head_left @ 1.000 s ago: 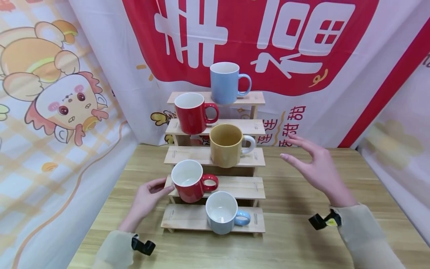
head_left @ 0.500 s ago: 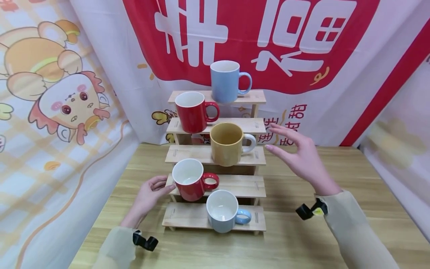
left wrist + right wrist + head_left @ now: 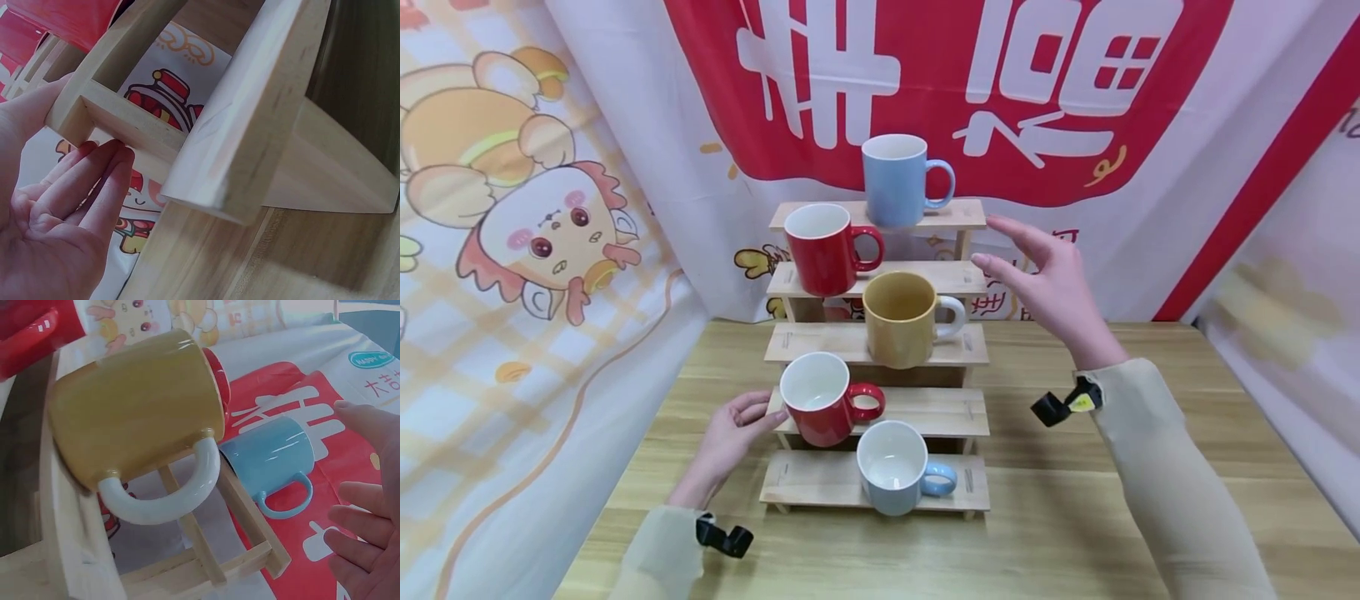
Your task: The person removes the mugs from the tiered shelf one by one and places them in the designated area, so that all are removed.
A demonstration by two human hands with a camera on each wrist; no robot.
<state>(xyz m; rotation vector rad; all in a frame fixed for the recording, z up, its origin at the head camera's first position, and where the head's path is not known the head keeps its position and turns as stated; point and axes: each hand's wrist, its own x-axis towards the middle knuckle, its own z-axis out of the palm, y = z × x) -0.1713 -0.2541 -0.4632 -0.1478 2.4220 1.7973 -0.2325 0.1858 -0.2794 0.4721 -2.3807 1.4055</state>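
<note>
A tiered wooden display stand [image 3: 925,412] holds mugs on its steps. My left hand [image 3: 727,446] pinches the left end of the second-lowest step, thumb above and fingers underneath, as the left wrist view shows. Close to that thumb sits the lower red mug [image 3: 817,408]. My right hand [image 3: 1052,287] is held beside the right end of the top steps, fingers extended and holding nothing. Nearest to it are the blue mug [image 3: 895,183] on the top step and the yellow mug [image 3: 137,406] with a white handle on the middle step.
Another red mug [image 3: 822,254] stands on the second step from the top. A light blue mug [image 3: 891,471] with white inside is on the lowest step. The stand rests on a wood-grain table [image 3: 820,554], with printed cloth [image 3: 625,100] hung behind and at the sides.
My right hand has moved left and up, from the right of the stand to beside its top steps. The left hand stays at the stand, and the mugs have not moved.
</note>
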